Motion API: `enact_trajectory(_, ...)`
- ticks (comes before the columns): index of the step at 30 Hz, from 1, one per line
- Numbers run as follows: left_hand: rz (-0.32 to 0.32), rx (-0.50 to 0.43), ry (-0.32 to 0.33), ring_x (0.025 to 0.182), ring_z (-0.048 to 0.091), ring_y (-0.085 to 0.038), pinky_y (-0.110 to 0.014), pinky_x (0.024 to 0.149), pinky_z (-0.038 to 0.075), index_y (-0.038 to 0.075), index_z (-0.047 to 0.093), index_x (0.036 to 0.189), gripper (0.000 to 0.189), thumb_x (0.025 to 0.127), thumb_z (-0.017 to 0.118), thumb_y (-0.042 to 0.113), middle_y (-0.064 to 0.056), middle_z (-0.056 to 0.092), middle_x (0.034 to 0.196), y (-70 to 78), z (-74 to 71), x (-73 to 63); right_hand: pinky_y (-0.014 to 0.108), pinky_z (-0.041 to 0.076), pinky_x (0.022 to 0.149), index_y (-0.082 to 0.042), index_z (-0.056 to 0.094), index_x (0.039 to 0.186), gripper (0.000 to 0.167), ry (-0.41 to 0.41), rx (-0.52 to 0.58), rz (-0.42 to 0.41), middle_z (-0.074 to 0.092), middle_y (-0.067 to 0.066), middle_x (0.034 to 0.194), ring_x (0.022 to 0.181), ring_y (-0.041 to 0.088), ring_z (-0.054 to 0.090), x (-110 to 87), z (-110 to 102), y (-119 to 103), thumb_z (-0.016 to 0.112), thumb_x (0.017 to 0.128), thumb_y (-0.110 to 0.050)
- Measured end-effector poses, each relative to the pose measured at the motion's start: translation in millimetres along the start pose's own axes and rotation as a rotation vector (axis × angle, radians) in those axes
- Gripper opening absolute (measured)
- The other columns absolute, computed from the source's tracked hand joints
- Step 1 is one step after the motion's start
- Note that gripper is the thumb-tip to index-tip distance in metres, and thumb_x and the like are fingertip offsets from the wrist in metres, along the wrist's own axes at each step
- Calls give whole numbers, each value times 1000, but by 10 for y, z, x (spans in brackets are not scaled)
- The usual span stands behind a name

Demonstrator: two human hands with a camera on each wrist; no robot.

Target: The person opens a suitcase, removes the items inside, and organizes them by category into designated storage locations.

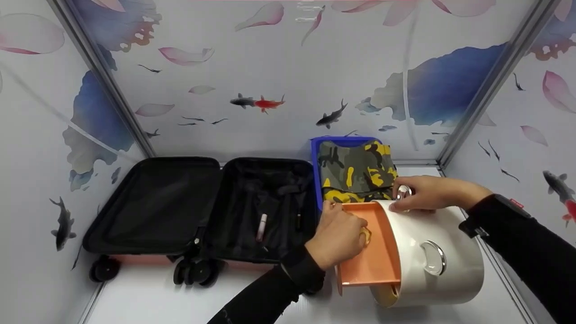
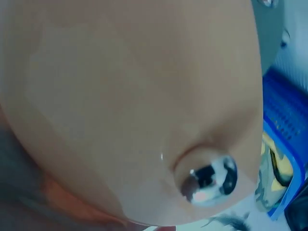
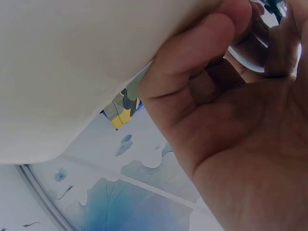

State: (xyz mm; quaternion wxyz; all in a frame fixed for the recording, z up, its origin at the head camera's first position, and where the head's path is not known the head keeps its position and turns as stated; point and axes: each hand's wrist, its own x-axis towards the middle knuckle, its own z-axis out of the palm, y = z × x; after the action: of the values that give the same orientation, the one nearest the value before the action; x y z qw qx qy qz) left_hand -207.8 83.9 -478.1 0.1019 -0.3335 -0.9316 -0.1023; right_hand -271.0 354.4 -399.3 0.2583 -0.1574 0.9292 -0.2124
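A white cosmetic box (image 1: 443, 252) lies with its orange drawer (image 1: 380, 252) pulled out on the left. My left hand (image 1: 339, 231) is at the drawer's front, its fingers bent over the top edge. Against those fingers shows a small gold-coloured thing (image 1: 366, 236), partly covered; I cannot tell whether the hand holds it. In the left wrist view the drawer front (image 2: 130, 106) with its round chrome knob (image 2: 211, 180) hides most of that hand. My right hand (image 1: 427, 193) grips a chrome handle (image 3: 250, 55) on the box, fingers curled round it.
An open black-lined suitcase (image 1: 155, 211) stands at left, with a pink lip gloss tube (image 1: 261, 227) and a thin dark tube (image 1: 298, 222) in its right half. Behind the box, a blue basket (image 1: 316, 175) holds folded camouflage cloth (image 1: 357, 166). Printed walls enclose the table.
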Motion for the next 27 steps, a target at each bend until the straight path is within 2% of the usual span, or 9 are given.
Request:
enact_trajectory(3, -19, 53, 20, 98, 67, -22, -47, 104, 38, 29, 84, 91, 16, 100, 70, 30, 8, 82, 88, 16, 28, -5, 29, 49, 59, -18, 66, 119, 38, -1, 1, 3, 67, 2, 97, 65, 13, 59, 5, 7, 12, 78, 101, -49)
enact_trajectory(6, -29, 85, 68, 94, 66, -23, -48, 105, 38, 25, 82, 84, 19, 100, 71, 30, 5, 79, 80, 27, 44, -14, 29, 50, 59, -18, 66, 119, 39, -1, -1, 8, 67, 2, 96, 64, 13, 59, 3, 13, 27, 78, 101, -49)
enact_trajectory(9, -30, 70, 123, 88, 64, -22, -49, 107, 40, 23, 79, 77, 25, 100, 72, 30, 5, 76, 75, 24, 31, -35, 30, 50, 60, -18, 65, 120, 40, -1, -3, 12, 66, 2, 94, 65, 13, 59, 1, 17, 31, 78, 101, -50)
enact_trajectory(12, -44, -18, 166, 85, 63, -21, -48, 105, 42, 23, 80, 79, 27, 103, 69, 28, 6, 75, 76, -7, -33, -59, 31, 50, 62, -18, 66, 120, 40, 6, -14, 6, 67, 2, 97, 69, 14, 61, 3, 22, 26, 77, 101, -51)
enact_trajectory(15, -59, -173, 188, 87, 64, -18, -40, 97, 46, 22, 85, 91, 23, 106, 68, 26, 6, 78, 87, -91, -147, -88, 32, 51, 65, -19, 66, 120, 40, 12, -31, 4, 68, 3, 102, 74, 15, 62, 7, 24, 17, 77, 101, -53)
enact_trajectory(18, -68, -320, 188, 91, 64, -15, -30, 86, 49, 19, 86, 104, 18, 106, 67, 21, 4, 78, 99, -231, -269, -151, 32, 51, 66, -19, 66, 120, 41, 10, -35, 7, 69, 3, 103, 74, 15, 62, 8, 19, 6, 77, 101, -53)
enact_trajectory(22, -80, -464, 197, 89, 65, -12, -26, 80, 53, 15, 81, 108, 14, 104, 67, 14, 1, 75, 101, -473, -348, -285, 32, 51, 65, -19, 66, 121, 41, 3, -32, 8, 68, 4, 102, 72, 15, 62, 5, 4, 0, 77, 101, -53)
enact_trajectory(25, -106, -508, 168, 85, 65, -9, -26, 79, 54, 15, 79, 106, 11, 103, 68, 13, 2, 74, 98, -634, -326, -388, 32, 50, 64, -19, 66, 121, 42, -4, -30, 13, 68, 3, 98, 70, 15, 61, 0, -6, 6, 77, 101, -54)
enact_trajectory(27, -129, -520, 112, 82, 64, -8, -25, 77, 54, 15, 78, 106, 9, 104, 70, 16, 3, 73, 97, -707, -273, -455, 31, 50, 62, -19, 65, 121, 42, -12, -27, 19, 67, 2, 92, 67, 14, 60, -3, -10, 15, 77, 101, -54)
